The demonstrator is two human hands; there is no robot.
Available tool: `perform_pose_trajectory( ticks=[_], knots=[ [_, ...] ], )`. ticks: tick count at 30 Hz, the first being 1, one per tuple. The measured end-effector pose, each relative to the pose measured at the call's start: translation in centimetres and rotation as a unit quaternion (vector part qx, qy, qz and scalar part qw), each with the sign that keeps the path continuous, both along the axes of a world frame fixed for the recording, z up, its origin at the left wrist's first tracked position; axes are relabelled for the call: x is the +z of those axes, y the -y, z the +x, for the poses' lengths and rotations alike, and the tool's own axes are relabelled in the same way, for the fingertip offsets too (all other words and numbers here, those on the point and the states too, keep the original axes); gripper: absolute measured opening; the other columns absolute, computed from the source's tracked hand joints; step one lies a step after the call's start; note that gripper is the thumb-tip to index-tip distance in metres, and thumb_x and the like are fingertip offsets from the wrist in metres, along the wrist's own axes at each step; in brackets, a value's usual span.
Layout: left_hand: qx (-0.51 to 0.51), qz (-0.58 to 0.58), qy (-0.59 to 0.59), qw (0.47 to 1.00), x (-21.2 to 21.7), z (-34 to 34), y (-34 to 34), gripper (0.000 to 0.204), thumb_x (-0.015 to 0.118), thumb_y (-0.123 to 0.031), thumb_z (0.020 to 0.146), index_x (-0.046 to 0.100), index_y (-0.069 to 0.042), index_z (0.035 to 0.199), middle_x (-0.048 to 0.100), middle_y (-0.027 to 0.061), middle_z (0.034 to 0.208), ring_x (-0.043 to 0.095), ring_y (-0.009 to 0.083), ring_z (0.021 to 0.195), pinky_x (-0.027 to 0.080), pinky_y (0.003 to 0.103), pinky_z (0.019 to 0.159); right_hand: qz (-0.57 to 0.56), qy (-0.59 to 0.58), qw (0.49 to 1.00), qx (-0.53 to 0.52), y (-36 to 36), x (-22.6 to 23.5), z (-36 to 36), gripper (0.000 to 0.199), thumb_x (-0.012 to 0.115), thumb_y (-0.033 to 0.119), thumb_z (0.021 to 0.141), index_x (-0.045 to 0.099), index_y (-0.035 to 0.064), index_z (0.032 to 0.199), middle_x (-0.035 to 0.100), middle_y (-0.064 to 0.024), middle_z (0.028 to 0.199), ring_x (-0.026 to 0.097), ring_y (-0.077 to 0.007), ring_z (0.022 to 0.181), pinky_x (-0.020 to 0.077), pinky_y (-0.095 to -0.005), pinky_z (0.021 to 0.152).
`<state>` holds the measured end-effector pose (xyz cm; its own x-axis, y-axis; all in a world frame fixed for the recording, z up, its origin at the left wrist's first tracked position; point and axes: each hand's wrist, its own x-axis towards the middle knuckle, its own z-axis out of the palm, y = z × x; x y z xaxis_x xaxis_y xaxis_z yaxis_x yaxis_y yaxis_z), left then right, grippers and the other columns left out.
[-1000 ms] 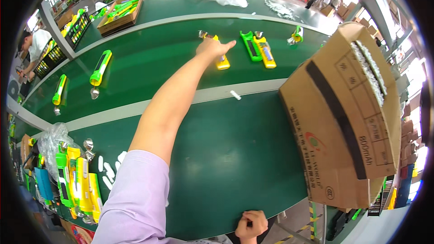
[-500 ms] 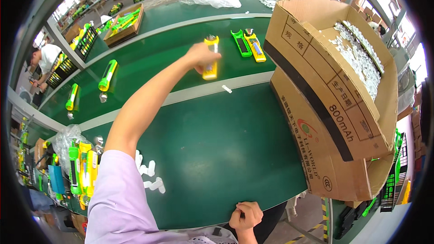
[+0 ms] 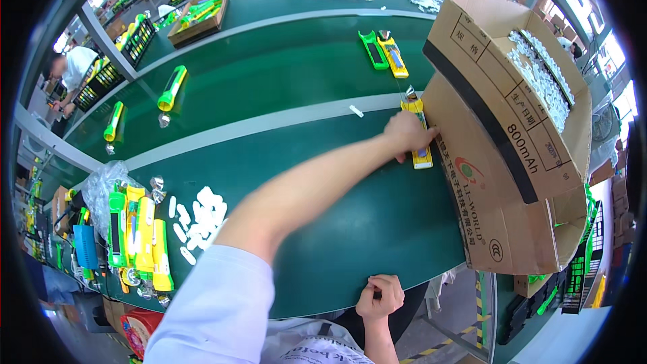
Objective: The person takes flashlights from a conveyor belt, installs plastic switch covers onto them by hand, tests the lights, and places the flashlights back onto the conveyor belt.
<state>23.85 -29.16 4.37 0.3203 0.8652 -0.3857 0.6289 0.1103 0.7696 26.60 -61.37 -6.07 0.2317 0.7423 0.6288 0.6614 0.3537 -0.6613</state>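
My left hand [image 3: 406, 133], reaching across the green worktable [image 3: 337, 216], is closed on a yellow flashlight half-shell [image 3: 422, 156] with a shiny reflector at its far end. The shell lies close beside the tall cardboard box on the right; my fingers hide its middle. At the table's near edge my right hand [image 3: 381, 296] is curled into a fist, and whatever may be inside it is hidden. Farther off, on the green belt, an open green half-shell [image 3: 373, 50] lies beside another yellow half-shell [image 3: 393, 58] with parts in it.
Stacked cardboard boxes [image 3: 485, 114] wall off the right side, the upper one holding small clear pieces [image 3: 539, 81]. White plastic strips [image 3: 205, 219] lie left, near several yellow and green flashlights [image 3: 140, 229]. Two green flashlights [image 3: 174, 87] rest on the belt. A co-worker [image 3: 77, 71] stands far left.
My left hand has brought the yellow half-shell from above the belt, rightward and nearer, down beside the box. My right hand remains a fist at the edge. The view has shifted slightly.
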Motion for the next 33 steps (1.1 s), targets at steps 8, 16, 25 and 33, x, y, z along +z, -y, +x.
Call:
perform_pose_trajectory(
  ticks=[8,16,25,33],
  knots=[
    [0.159,0.255,-0.161,0.94,0.0,-7.2,-15.5,0.059,0.062,-0.051,0.085,0.067,0.006,0.099,0.072,0.0197,0.095,0.073,0.029,0.073,0.061,0.036,0.056,0.004,0.02,1.0,-0.001,-0.3,0.7,0.2,0.02,0.052,-0.006,0.055,0.059,0.0027,0.071,0.063,-0.01,0.067,0.058,-0.0239,0.053,0.045,-0.0293,0.047],
    [0.322,0.096,-0.13,0.933,-1.4,-2.5,-21.1,0.099,0.067,-0.078,0.068,0.059,0.004,0.124,0.064,0.0179,0.126,0.066,0.0267,0.112,0.052,0.035,0.094,0.02,0.012,0.999,-0.032,0.4,-0.6,0.5,0.015,0.052,-0.001,0.053,0.061,0.0024,0.065,0.062,-0.0096,0.062,0.059,-0.0229,0.049,0.0482,-0.0288,0.047],
    [0.285,0.162,-0.203,0.922,-3.8,1.4,-25.0,0.095,0.076,-0.031,0.075,0.023,0.0,0.148,0.043,0.0128,0.13,0.054,0.0237,0.111,0.057,0.044,0.068,-0.026,-0.001,0.999,-0.047,0.9,0.0,-0.4,0.011,0.053,-0.005,0.066,0.063,-0.0028,0.07,0.064,-0.0176,0.07,0.061,-0.0291,0.056,0.0498,-0.0349,0.053],
    [0.135,0.099,-0.149,0.975,-1.4,-3.5,-23.6,0.067,0.076,-0.033,0.067,0.059,-0.002,0.124,0.057,0.0186,0.119,0.061,0.0271,0.109,0.055,0.032,0.084,0.022,-0.008,0.999,-0.043,-0.5,0.1,0.2,0.016,0.051,-0.004,0.053,0.06,0.0008,0.066,0.062,-0.0104,0.062,0.059,-0.0236,0.051,0.047,-0.0291,0.048]
  ],
)
